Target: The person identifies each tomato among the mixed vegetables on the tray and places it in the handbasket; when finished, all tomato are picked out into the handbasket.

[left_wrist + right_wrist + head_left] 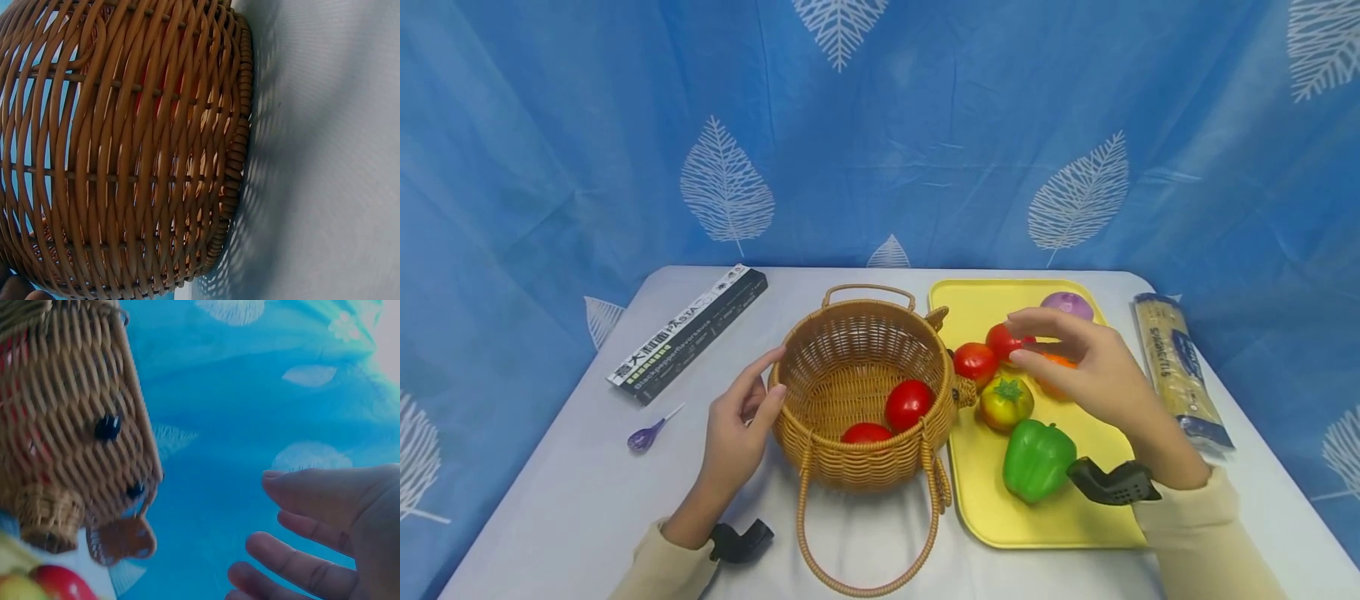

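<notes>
Now, parted left fingers (762, 365) touch the round basket (859, 472) (woven wicker), while curved right fingers (1051, 322) gape, holding nothing.

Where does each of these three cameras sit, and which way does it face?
Head: worn on the head, facing forward and down at the basket and yellow tray; left hand, right hand and sleeves show.
Left wrist: worn there, facing the basket's woven side; fingertips show lower left.
Right wrist: worn there, facing the basket's snout and blue cloth; right hand shows.
Shared: head and right wrist both show the snout.
</notes>
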A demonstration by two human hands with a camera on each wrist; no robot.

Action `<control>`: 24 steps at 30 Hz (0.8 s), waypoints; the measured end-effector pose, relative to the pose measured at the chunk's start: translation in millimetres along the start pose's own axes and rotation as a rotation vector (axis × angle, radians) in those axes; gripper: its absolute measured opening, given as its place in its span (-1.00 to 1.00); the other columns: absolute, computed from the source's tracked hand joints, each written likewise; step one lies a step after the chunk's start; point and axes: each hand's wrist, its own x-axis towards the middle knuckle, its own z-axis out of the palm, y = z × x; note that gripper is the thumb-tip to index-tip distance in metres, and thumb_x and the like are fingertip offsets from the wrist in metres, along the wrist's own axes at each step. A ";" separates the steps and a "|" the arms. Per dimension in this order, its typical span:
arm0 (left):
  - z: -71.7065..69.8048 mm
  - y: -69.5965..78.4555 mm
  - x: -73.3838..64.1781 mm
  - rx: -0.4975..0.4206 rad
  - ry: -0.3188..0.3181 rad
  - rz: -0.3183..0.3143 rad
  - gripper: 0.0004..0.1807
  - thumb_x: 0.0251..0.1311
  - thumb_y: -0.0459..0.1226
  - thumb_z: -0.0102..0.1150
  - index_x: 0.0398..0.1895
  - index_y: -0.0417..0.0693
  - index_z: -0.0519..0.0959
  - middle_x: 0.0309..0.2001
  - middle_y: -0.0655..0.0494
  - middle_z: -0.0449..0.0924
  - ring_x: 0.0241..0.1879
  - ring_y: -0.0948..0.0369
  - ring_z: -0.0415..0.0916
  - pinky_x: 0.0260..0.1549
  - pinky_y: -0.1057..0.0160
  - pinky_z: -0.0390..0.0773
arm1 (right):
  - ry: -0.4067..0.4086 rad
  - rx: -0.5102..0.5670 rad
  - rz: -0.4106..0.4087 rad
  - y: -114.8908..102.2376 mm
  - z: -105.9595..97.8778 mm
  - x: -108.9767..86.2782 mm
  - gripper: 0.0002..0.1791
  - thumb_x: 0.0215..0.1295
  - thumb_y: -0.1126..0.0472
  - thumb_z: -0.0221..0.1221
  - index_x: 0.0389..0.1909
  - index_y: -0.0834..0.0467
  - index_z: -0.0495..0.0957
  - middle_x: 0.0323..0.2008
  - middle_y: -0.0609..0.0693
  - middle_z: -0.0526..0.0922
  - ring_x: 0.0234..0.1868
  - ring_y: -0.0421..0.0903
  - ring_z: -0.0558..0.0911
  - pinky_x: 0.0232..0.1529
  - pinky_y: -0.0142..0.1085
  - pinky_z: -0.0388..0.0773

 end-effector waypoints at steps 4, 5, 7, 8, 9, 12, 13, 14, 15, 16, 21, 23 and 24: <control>0.8 -3.8 -0.4 0.002 -0.002 0.003 -0.49 0.31 -0.54 0.16 0.33 -0.19 0.52 -0.62 0.22 0.15 -0.65 0.36 0.03 -0.66 0.30 0.13 | -0.020 0.008 0.041 15.6 -6.5 -4.4 -0.60 0.31 0.26 0.37 0.16 0.05 0.63 0.09 -0.01 0.66 0.05 -0.26 0.66 0.00 -0.47 0.55; 0.8 -2.3 0.0 0.001 -0.001 0.004 -0.49 0.30 -0.54 0.16 0.33 -0.20 0.53 -0.62 0.21 0.15 -0.64 0.37 0.02 -0.66 0.30 0.13 | -0.038 0.006 0.047 20.2 -7.8 -4.8 -0.60 0.32 0.26 0.37 0.17 0.07 0.63 0.09 -0.01 0.66 0.06 -0.27 0.65 0.00 -0.47 0.55; 0.5 2.9 1.0 -0.001 0.002 0.001 -0.50 0.30 -0.54 0.15 0.32 -0.22 0.53 -0.62 0.21 0.15 -0.64 0.37 0.02 -0.66 0.29 0.13 | -0.089 0.011 0.054 29.6 -10.2 -4.7 -0.59 0.33 0.25 0.36 0.19 0.10 0.61 0.11 0.04 0.65 0.08 -0.27 0.64 0.01 -0.46 0.54; 0.2 6.6 1.6 -0.005 0.003 -0.002 -0.50 0.30 -0.55 0.14 0.32 -0.23 0.53 -0.62 0.21 0.15 -0.64 0.37 0.02 -0.66 0.29 0.13 | -0.115 0.016 0.056 34.3 -11.1 -4.3 -0.58 0.34 0.25 0.35 0.21 0.12 0.60 0.12 0.06 0.65 0.10 -0.25 0.63 0.02 -0.46 0.54; -0.1 10.6 2.3 -0.009 0.003 -0.004 -0.51 0.31 -0.55 0.14 0.31 -0.25 0.53 -0.62 0.20 0.15 -0.64 0.37 0.03 -0.66 0.29 0.13 | -0.139 0.017 0.056 38.8 -11.7 -3.9 -0.56 0.34 0.25 0.35 0.22 0.14 0.59 0.13 0.09 0.64 0.11 -0.22 0.62 0.04 -0.45 0.54; -1.2 22.5 4.5 -0.026 -0.004 -0.007 -0.53 0.31 -0.56 0.12 0.30 -0.29 0.52 -0.61 0.19 0.16 -0.63 0.37 0.04 -0.65 0.28 0.14 | -0.205 0.034 0.063 51.1 -12.0 -3.5 -0.53 0.33 0.24 0.36 0.25 0.17 0.56 0.15 0.15 0.63 0.16 -0.10 0.61 0.06 -0.39 0.55; -1.5 25.6 5.1 -0.032 -0.006 -0.006 -0.53 0.31 -0.56 0.12 0.29 -0.30 0.52 -0.61 0.19 0.16 -0.63 0.36 0.04 -0.65 0.28 0.15 | -0.224 0.042 0.069 54.6 -11.6 -3.4 -0.51 0.32 0.24 0.37 0.26 0.17 0.56 0.16 0.16 0.62 0.18 -0.05 0.60 0.07 -0.37 0.56; -1.8 28.0 5.5 -0.029 -0.007 -0.004 -0.54 0.31 -0.56 0.12 0.29 -0.31 0.52 -0.61 0.19 0.16 -0.62 0.36 0.04 -0.64 0.28 0.15 | -0.241 0.043 0.074 57.9 -11.1 -3.4 -0.50 0.32 0.23 0.38 0.26 0.16 0.56 0.17 0.15 0.62 0.19 -0.01 0.59 0.08 -0.34 0.57; -2.1 29.6 5.8 -0.028 -0.007 -0.002 -0.54 0.31 -0.56 0.12 0.29 -0.31 0.52 -0.61 0.19 0.16 -0.62 0.37 0.04 -0.64 0.28 0.15 | -0.259 0.043 0.079 60.8 -10.5 -3.3 -0.49 0.31 0.21 0.39 0.26 0.14 0.56 0.17 0.15 0.61 0.20 0.02 0.59 0.09 -0.28 0.57; -2.3 30.4 6.0 -0.026 -0.006 -0.002 -0.54 0.31 -0.56 0.12 0.29 -0.30 0.53 -0.61 0.19 0.15 -0.62 0.37 0.03 -0.64 0.28 0.15 | -0.275 0.042 0.084 63.5 -9.9 -3.4 -0.49 0.30 0.20 0.40 0.26 0.13 0.56 0.18 0.14 0.61 0.21 0.04 0.59 0.10 -0.24 0.58; -3.3 29.3 5.9 -0.018 -0.005 -0.006 -0.53 0.31 -0.56 0.12 0.30 -0.29 0.53 -0.60 0.19 0.14 -0.61 0.36 0.04 -0.63 0.29 0.15 | -0.341 0.054 0.095 71.8 -8.6 -5.2 -0.49 0.28 0.18 0.41 0.24 0.12 0.57 0.17 0.09 0.62 0.21 0.07 0.59 0.14 -0.08 0.56; -3.5 28.6 5.5 -0.018 -0.007 -0.008 -0.53 0.31 -0.56 0.12 0.30 -0.29 0.52 -0.60 0.19 0.15 -0.61 0.36 0.04 -0.63 0.29 0.15 | -0.366 0.063 0.091 73.9 -8.5 -6.7 -0.50 0.29 0.19 0.40 0.24 0.13 0.57 0.18 0.08 0.63 0.19 0.06 0.60 0.13 -0.11 0.57; -3.6 28.4 5.4 -0.020 -0.007 -0.010 -0.53 0.31 -0.57 0.12 0.30 -0.29 0.52 -0.60 0.19 0.15 -0.61 0.36 0.04 -0.63 0.29 0.15 | -0.378 0.063 0.085 75.0 -8.4 -7.5 -0.50 0.30 0.19 0.39 0.24 0.13 0.57 0.18 0.08 0.62 0.19 0.06 0.60 0.12 -0.13 0.58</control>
